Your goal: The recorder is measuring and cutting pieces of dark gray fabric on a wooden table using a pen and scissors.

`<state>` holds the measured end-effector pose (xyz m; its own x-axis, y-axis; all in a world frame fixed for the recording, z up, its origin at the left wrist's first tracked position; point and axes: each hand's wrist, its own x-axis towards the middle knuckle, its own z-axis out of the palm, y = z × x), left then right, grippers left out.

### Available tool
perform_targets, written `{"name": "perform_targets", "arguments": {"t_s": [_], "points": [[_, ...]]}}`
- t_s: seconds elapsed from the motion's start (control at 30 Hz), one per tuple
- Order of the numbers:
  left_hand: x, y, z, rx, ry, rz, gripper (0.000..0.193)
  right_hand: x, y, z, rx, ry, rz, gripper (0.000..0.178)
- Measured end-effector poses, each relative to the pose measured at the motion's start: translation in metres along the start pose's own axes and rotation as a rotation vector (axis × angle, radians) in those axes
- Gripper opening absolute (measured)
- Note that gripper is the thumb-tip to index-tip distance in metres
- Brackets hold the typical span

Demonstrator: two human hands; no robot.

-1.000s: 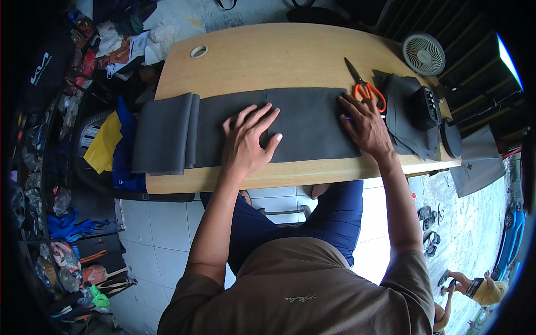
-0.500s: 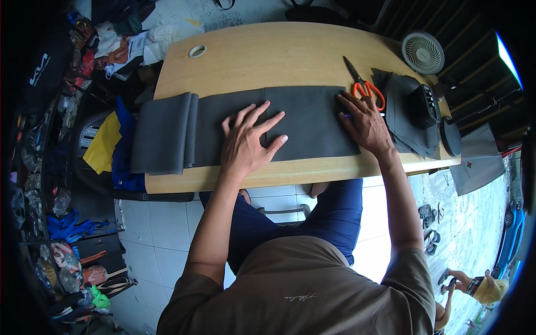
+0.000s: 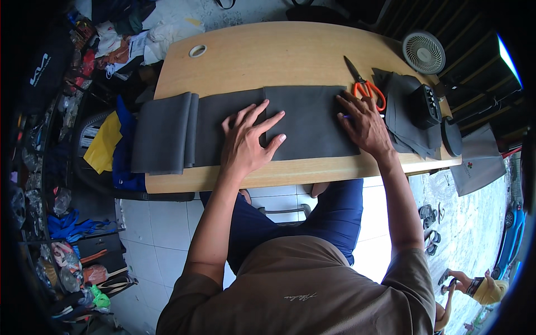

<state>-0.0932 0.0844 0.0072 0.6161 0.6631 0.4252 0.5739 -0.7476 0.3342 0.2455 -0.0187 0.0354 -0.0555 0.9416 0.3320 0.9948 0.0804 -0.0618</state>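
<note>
A long dark grey sheet of fabric [image 3: 312,123] lies across the table, its left end folded over in layers [image 3: 162,134]. A smaller rectangle of the same material appears to overlap it, its left edge near the middle. My left hand [image 3: 248,139] rests on that edge, palm down with fingers spread. At the right edge of the sheet, my right hand [image 3: 367,125] presses down. The tip of a purple-blue pen [image 3: 347,116] pokes out between its thumb and forefinger; the rest is mostly hidden. Just beyond lie scissors [image 3: 365,89] with orange handles, blades apart.
Stacked dark pieces [image 3: 402,111] lie at the right, under a black box-like object [image 3: 425,106]. A round fan [image 3: 423,52] stands at the far right corner, a tape roll [image 3: 197,51] at the far left. Yellow and blue cloth [image 3: 103,142] hangs beside the table [image 3: 268,56].
</note>
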Motion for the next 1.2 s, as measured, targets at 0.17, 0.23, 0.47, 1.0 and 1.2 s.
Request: {"name": "perform_targets", "arguments": {"t_s": [0.17,0.23,0.47,1.0,1.2], "points": [[-0.001,-0.001,0.000,0.004,0.000,0.001,0.054,0.001,0.000,0.001,-0.014,-0.005,-0.011,0.054],[0.000,0.001,0.001,0.011,0.002,-0.001,0.055,0.001,0.000,0.001,-0.006,-0.006,-0.006,0.055],[0.003,0.005,-0.009,0.053,-0.029,0.015,0.055,-0.001,0.000,0.003,-0.037,-0.004,0.002,0.056],[0.019,-0.004,0.011,0.106,-0.019,-0.002,0.057,0.005,-0.005,-0.005,0.036,0.001,-0.006,0.063],[0.020,-0.003,0.014,0.069,-0.010,-0.006,0.056,0.012,0.006,-0.015,0.082,0.143,0.048,0.095]]}}
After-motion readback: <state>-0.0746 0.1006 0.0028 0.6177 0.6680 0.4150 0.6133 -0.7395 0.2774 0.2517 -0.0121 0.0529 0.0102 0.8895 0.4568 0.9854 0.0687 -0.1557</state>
